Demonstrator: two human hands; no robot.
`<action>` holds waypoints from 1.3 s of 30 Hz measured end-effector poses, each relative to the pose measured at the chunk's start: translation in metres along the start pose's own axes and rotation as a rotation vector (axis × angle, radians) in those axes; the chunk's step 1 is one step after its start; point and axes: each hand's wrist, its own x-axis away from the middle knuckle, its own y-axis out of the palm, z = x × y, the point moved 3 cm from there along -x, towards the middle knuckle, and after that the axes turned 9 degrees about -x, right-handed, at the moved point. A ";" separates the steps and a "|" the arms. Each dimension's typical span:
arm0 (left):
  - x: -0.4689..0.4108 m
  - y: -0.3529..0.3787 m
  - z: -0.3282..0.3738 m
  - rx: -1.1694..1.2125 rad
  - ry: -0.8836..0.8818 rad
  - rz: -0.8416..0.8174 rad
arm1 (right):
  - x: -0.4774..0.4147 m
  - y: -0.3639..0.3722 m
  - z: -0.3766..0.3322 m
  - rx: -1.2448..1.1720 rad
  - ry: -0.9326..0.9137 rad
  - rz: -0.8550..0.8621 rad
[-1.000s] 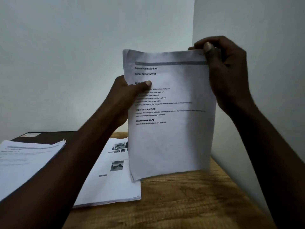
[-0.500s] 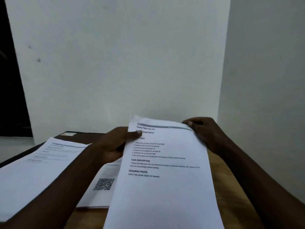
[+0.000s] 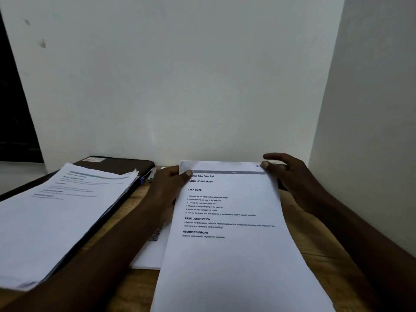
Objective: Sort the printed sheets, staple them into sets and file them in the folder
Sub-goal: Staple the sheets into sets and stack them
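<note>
Paper fills the near part of my view: the printed sheet [image 3: 234, 255] runs from the bottom edge away toward the wall, over the wooden surface [image 3: 139, 289], right of centre. I judge it light and limp, quick to sag, crease or slide, so it wants holding at two corners rather than by one edge. It is white, with black text under a grey header bar and headings such as TASK GOAL and REQUIRED PROPS; its lower half is blank. Whether it is one leaf or several I cannot tell, nor whether it lies flat on the wood. Beside it, under the left forearm, a loose page [image 3: 153, 251] with a QR-like block lies on the surface. Further out, the left hand [image 3: 166, 190] pinches the top left corner, thumb on the print. The right hand [image 3: 290, 174] takes the top right corner with its thumb on the face, index finger stretched past the edge. To the left a thick, fanned stack [image 3: 56, 210] rests on the dark folder [image 3: 121, 164]. Pens [image 3: 150, 175] lie at the folder's corner, just short of the wall [image 3: 180, 86].
</note>
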 end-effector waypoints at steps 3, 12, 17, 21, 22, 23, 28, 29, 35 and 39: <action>-0.001 -0.004 -0.001 0.008 -0.009 0.017 | 0.004 0.001 0.002 -0.037 0.060 0.004; -0.006 0.000 -0.002 -0.005 0.019 0.023 | 0.004 0.001 0.003 0.033 -0.002 0.101; -0.003 -0.004 -0.005 0.066 0.023 0.108 | 0.008 0.004 0.007 -0.029 0.070 0.050; -0.004 -0.005 -0.009 0.073 0.045 0.143 | 0.011 0.005 0.007 -0.015 0.048 0.122; -0.005 -0.005 -0.009 0.073 0.050 0.146 | 0.011 0.006 0.006 0.001 0.044 0.133; -0.005 -0.004 -0.010 0.071 0.054 0.149 | 0.011 0.006 0.006 0.020 0.040 0.144; -0.007 -0.004 -0.012 0.032 0.084 0.180 | 0.012 0.006 0.003 0.098 0.012 0.184; -0.008 -0.005 -0.014 0.030 0.088 0.184 | 0.012 0.006 0.003 0.113 0.003 0.193; -0.008 -0.005 -0.014 -0.014 0.136 0.201 | 0.018 0.012 -0.008 0.226 -0.078 0.242; -0.006 -0.005 -0.012 0.027 0.115 0.209 | 0.024 0.016 -0.013 0.269 -0.244 0.302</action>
